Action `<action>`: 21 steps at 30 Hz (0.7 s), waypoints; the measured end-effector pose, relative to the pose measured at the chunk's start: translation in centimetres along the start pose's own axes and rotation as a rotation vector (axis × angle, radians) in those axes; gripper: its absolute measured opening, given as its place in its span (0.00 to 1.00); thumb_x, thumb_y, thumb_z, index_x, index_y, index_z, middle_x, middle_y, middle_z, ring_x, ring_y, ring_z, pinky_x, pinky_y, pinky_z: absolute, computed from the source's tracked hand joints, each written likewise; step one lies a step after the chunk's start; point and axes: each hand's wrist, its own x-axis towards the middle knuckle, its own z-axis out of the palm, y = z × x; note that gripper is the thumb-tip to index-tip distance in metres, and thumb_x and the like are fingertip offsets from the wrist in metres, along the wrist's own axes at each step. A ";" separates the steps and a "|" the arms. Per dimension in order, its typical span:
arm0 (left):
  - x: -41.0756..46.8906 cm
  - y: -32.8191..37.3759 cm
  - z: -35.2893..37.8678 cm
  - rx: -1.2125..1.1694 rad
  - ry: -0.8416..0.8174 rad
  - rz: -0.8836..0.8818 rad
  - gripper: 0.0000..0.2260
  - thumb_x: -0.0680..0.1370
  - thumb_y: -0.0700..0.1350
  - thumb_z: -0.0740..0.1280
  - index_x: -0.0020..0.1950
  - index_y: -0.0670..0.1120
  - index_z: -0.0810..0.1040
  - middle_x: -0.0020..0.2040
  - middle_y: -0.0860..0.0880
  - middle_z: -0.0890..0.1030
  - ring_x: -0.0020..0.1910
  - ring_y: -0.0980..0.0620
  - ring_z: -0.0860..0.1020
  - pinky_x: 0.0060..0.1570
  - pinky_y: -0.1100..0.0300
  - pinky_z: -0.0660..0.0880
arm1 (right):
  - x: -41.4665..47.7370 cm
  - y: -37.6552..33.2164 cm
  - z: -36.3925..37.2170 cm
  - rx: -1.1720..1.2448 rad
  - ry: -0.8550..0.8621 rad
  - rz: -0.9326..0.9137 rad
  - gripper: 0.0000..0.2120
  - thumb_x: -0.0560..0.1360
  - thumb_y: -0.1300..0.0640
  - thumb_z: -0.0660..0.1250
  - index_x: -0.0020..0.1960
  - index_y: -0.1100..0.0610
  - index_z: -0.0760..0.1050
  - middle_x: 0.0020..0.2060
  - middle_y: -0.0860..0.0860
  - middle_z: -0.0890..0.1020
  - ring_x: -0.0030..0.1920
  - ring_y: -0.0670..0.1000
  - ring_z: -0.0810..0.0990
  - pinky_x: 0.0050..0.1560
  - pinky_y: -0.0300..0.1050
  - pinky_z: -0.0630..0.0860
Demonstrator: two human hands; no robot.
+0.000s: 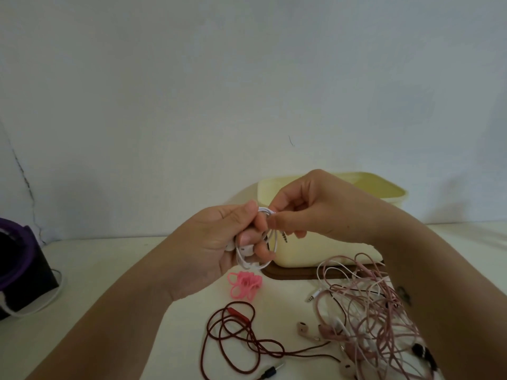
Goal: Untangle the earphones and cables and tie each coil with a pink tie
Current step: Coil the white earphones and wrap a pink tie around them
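My left hand (219,242) grips a coil of white earphones (260,259) above the table, fingers curled round the loops. My right hand (310,209) pinches the white cable near its jack plug (284,237) at the top of the coil. Below the hands a bunch of pink ties (244,286) lies on the table. A dark red earphone cable (241,338) sprawls loose in front. To the right lies a tangled heap of pink, white and black earphones (378,325).
A cream box (389,187) stands on a brown base (290,272) behind the hands, against the wall. At the far left sits a black and purple object (19,267) with a white cable (41,305) beside it.
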 end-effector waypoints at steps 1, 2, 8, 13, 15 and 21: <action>0.1 -0.2 0.2 0.009 0.034 0.017 0.15 0.74 0.51 0.63 0.32 0.44 0.79 0.25 0.50 0.69 0.27 0.53 0.76 0.39 0.59 0.80 | 0.0 0.0 0.0 -0.006 0.009 0.002 0.07 0.73 0.56 0.71 0.40 0.59 0.82 0.27 0.47 0.78 0.29 0.43 0.74 0.32 0.33 0.72; 0.3 -0.3 0.4 0.020 0.069 0.031 0.13 0.72 0.49 0.63 0.33 0.43 0.79 0.25 0.49 0.70 0.27 0.53 0.77 0.39 0.59 0.80 | 0.0 0.1 0.0 -0.016 0.021 0.003 0.07 0.73 0.55 0.71 0.40 0.58 0.82 0.26 0.46 0.77 0.29 0.42 0.73 0.32 0.33 0.71; 0.9 -1.8 0.8 0.099 0.193 0.073 0.13 0.69 0.48 0.64 0.44 0.38 0.78 0.26 0.50 0.73 0.29 0.55 0.77 0.40 0.60 0.79 | 0.2 0.6 0.3 -0.127 0.054 0.043 0.07 0.73 0.55 0.71 0.39 0.57 0.82 0.25 0.47 0.77 0.26 0.42 0.71 0.29 0.34 0.67; 1.0 -2.3 0.8 0.127 0.231 0.074 0.16 0.66 0.48 0.66 0.48 0.39 0.76 0.31 0.49 0.80 0.32 0.56 0.80 0.42 0.59 0.81 | 0.4 1.0 0.4 -0.154 0.037 0.078 0.05 0.73 0.58 0.70 0.39 0.56 0.83 0.25 0.47 0.78 0.26 0.42 0.72 0.31 0.38 0.70; 0.9 -2.3 1.0 0.107 0.212 0.066 0.15 0.67 0.47 0.65 0.49 0.39 0.75 0.29 0.50 0.80 0.33 0.57 0.79 0.43 0.59 0.81 | 0.3 1.0 0.3 -0.149 0.031 0.091 0.05 0.72 0.58 0.70 0.38 0.55 0.83 0.24 0.45 0.78 0.26 0.41 0.72 0.31 0.36 0.70; 1.0 -2.8 1.2 0.008 0.235 0.089 0.19 0.67 0.43 0.66 0.58 0.45 0.74 0.43 0.46 0.81 0.40 0.54 0.80 0.38 0.60 0.79 | -0.2 0.6 -0.6 -0.205 -0.021 0.139 0.05 0.72 0.55 0.70 0.39 0.53 0.83 0.24 0.43 0.77 0.27 0.41 0.74 0.31 0.33 0.71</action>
